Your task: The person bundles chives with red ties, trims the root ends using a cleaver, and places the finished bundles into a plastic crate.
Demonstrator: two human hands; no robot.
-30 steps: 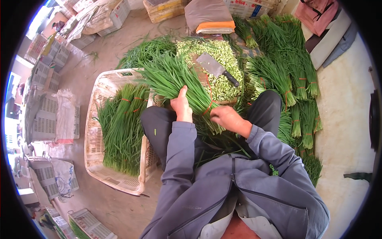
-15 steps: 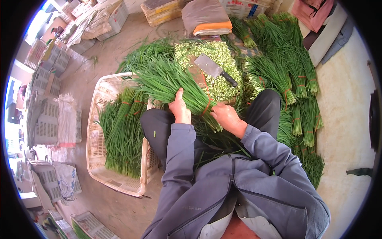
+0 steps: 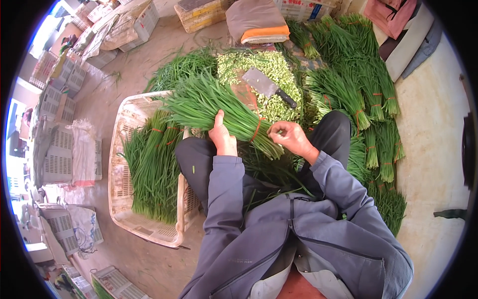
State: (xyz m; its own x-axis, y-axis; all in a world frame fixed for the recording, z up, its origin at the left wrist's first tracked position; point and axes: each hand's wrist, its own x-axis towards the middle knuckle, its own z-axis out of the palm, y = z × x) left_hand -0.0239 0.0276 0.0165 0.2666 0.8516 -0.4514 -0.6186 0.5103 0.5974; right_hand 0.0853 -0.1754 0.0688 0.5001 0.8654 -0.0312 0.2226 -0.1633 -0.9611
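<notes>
My left hand (image 3: pixel 222 134) grips a long bundle of green leafy stalks (image 3: pixel 209 99) from below, thumb over it. A red band (image 3: pixel 256 130) circles the bundle near its pale ends. My right hand (image 3: pixel 293 137) is beside those ends, fingertips curled and pinched; what they hold, if anything, I cannot make out. Behind the bundle, a cleaver (image 3: pixel 260 82) with a black handle lies on chopped pale pieces (image 3: pixel 234 62) covering a board. A white plastic crate (image 3: pixel 117 199) at the left holds more banded bundles (image 3: pixel 152 174).
Many banded bundles (image 3: pixel 378 89) are heaped at the right. Loose greens (image 3: pixel 184 70) lie behind the crate. A folded grey and orange pad (image 3: pixel 254 20), stacked crates (image 3: pixel 57 154), and a pink bag (image 3: pixel 383 17) with other cloths line the surroundings. My bent knees flank the bundle.
The bundle and my left hand have shifted slightly up and left. My right hand has risen along the pale ends, and its fingers have curled.
</notes>
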